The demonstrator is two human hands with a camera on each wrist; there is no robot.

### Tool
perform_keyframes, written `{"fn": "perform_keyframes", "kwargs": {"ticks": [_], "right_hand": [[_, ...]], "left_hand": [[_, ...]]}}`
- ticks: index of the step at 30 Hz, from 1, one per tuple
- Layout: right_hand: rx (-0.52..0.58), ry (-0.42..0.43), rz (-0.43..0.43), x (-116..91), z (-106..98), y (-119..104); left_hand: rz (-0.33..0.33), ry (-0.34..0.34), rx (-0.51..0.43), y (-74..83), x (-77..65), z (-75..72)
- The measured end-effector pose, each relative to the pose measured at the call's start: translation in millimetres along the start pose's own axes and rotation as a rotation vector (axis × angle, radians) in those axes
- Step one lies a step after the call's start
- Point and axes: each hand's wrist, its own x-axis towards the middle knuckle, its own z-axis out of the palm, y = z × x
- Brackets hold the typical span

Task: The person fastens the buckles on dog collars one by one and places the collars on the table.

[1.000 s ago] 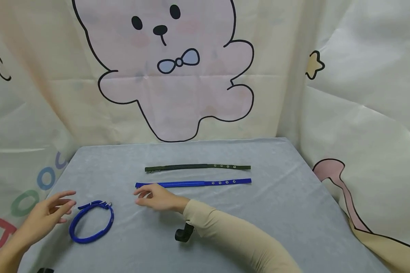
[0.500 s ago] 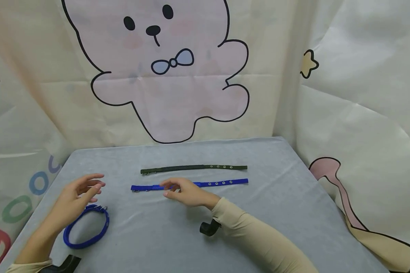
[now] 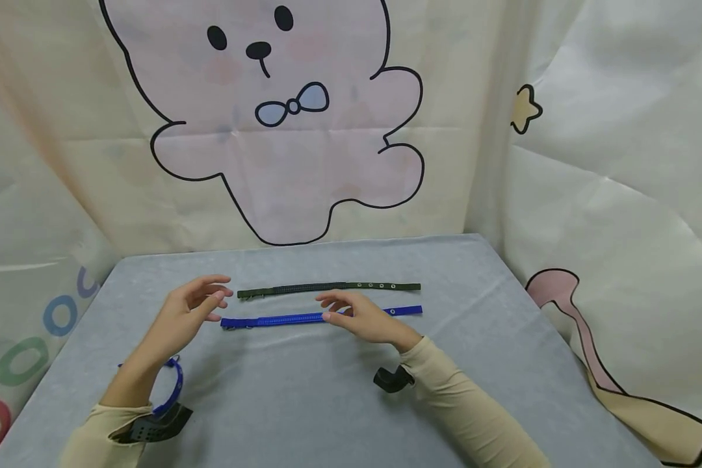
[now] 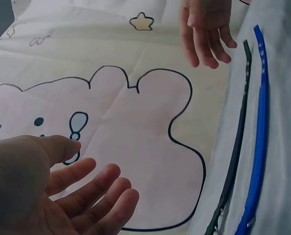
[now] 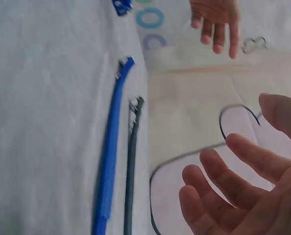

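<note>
Two pet collars lie stretched flat, one behind the other: a dark green collar (image 3: pixel 304 287) at the back and a blue collar (image 3: pixel 286 320) in front, both with metal eyelets toward the right end. My left hand (image 3: pixel 190 312) hovers left of their buckle ends with fingers relaxed and nothing held. My right hand (image 3: pixel 363 316) is over the eyelet part of the blue collar, hiding some of it, its fingers loosely bent with nothing between them. A second blue collar (image 3: pixel 174 389), fastened into a loop, lies at the left, partly hidden by my left forearm.
A grey cloth (image 3: pixel 304 403) covers the table. Behind it hangs a pale curtain (image 3: pixel 444 195) with a bear drawing, and more printed cloth hangs on both sides. Black wrist mounts (image 3: pixel 393 379) hang under both forearms.
My left hand has moved right and away from me, past the looped collar toward the flat ones. My right hand has slid right along the blue collar. The collars stay put.
</note>
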Motion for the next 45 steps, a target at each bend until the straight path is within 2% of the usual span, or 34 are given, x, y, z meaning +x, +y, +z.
{"fn": "perform_keyframes", "kwargs": {"ticks": [4,7,13,16,22,28,34,40,45], "right_hand": [[-0.002,0.047,0.013,-5.2,-15.7,8.3],[0.008,0.083,0.026,-11.1,-25.8,13.1],[0.028,0.146,0.048,-25.1,-37.4,25.1],[0.027,0.166,0.061,-29.8,-39.1,31.9],[-0.042,0.233,0.105,-37.4,-44.1,42.6],[-0.102,0.301,0.124,-41.2,-51.6,51.9],[-0.163,0.341,0.158,-43.4,-61.0,58.9],[-0.206,0.33,0.232,-49.3,-72.7,64.9],[-0.284,0.32,0.298,-55.0,-82.0,73.4]], "left_hand": [[0.016,0.0,-0.073,2.0,11.5,4.9],[0.005,-0.011,-0.111,1.9,18.1,9.0],[-0.035,-0.003,-0.123,-6.0,19.4,13.0],[-0.048,0.022,-0.09,-9.1,18.7,12.2],[-0.057,0.095,0.0,-12.7,18.0,12.1],[-0.061,0.105,0.057,-22.9,20.6,18.0],[-0.095,0.068,0.14,-31.5,21.9,22.2],[-0.127,0.0,0.19,-38.2,22.3,24.8],[-0.166,-0.044,0.251,-44.7,25.4,29.4]]}}
